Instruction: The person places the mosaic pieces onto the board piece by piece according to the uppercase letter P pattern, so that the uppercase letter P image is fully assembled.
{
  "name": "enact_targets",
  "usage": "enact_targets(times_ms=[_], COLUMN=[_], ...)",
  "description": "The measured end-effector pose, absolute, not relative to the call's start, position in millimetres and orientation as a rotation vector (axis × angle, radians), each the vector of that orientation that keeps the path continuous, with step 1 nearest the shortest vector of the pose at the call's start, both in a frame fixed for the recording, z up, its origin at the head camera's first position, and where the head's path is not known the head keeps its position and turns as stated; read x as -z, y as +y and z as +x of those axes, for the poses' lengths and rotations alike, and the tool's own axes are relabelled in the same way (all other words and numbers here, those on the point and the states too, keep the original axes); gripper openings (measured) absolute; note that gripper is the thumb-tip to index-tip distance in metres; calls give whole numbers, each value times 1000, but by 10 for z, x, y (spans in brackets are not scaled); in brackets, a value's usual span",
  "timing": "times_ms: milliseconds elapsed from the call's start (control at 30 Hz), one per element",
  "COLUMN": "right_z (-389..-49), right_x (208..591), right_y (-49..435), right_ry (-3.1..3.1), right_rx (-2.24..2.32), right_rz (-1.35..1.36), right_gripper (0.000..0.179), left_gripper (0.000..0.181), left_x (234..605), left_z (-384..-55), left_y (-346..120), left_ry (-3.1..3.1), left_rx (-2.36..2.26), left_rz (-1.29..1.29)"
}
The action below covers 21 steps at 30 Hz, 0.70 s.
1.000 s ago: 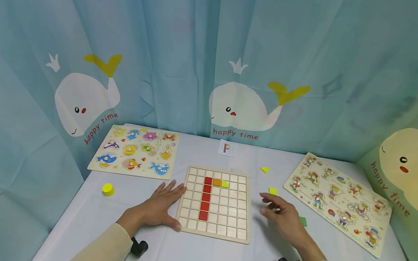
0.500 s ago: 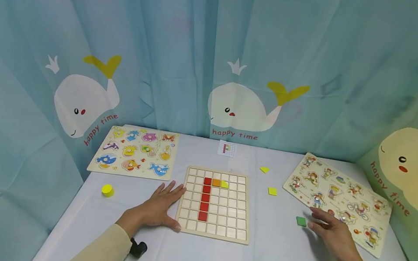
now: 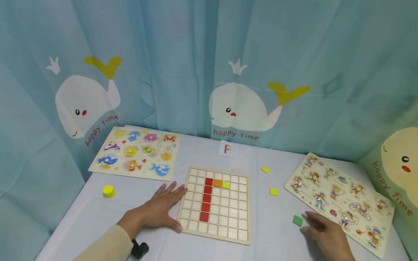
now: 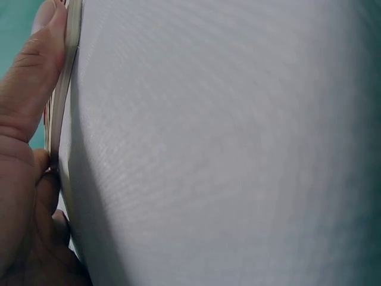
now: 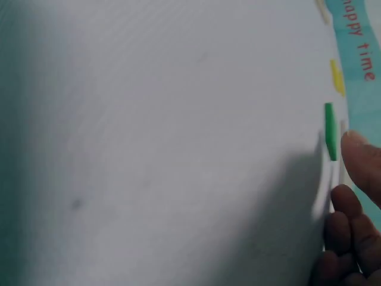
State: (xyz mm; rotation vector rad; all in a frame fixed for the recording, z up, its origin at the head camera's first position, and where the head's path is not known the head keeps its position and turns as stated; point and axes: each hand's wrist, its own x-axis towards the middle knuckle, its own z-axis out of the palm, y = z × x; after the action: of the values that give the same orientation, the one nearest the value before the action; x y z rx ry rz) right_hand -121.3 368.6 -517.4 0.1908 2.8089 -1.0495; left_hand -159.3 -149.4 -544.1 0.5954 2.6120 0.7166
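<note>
A wooden grid board (image 3: 219,233) lies in the middle of the table, with a column of red tiles (image 3: 206,197), an orange tile (image 3: 218,183) and a yellow-green tile (image 3: 226,185) in its squares. My left hand (image 3: 159,205) rests against the board's left edge with its fingers spread and straight; the thumb touches the rim in the left wrist view. Just right of a green square tile (image 3: 298,220) hovers my right hand (image 3: 329,239), fingers loosely bent and holding nothing. A narrow gap separates its thumb from the green tile in the right wrist view.
A yellow square tile (image 3: 274,191) and a yellow triangle (image 3: 265,169) lie right of the board. Picture puzzle boards stand at the left (image 3: 140,170) and right (image 3: 341,209). A yellow cylinder (image 3: 109,191) is at left, and a small pattern card (image 3: 228,149) at the back.
My right hand has moved right, away from beside the board, to the green tile, then slightly left. The green tile has slid a little left. My left hand has stayed put.
</note>
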Motion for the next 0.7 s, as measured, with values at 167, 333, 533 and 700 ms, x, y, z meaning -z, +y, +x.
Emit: enact_targets(times_ms=[167,333,533,700], right_z=[-1282,-1271,-1272,-1293], right_x=[5206,5250,5299,5265], right_y=[3673,3611,3589,3574], right_ry=[2818,2899,2933,2939], right_rx=[995,974,933,951], right_rz=[161,164,200,235], right_gripper=[62,46,38,38], left_gripper=[124,124,124,124], left_x=[5431,5436,5428,5426], left_z=[-1586,-1579,-1570,-1583], left_y=[-1495,-1505,-1498,-1486], left_ry=[2621,2621,2614,2608], left_rx=[-715,-731,-735,-743], left_rz=[586,598,592,595])
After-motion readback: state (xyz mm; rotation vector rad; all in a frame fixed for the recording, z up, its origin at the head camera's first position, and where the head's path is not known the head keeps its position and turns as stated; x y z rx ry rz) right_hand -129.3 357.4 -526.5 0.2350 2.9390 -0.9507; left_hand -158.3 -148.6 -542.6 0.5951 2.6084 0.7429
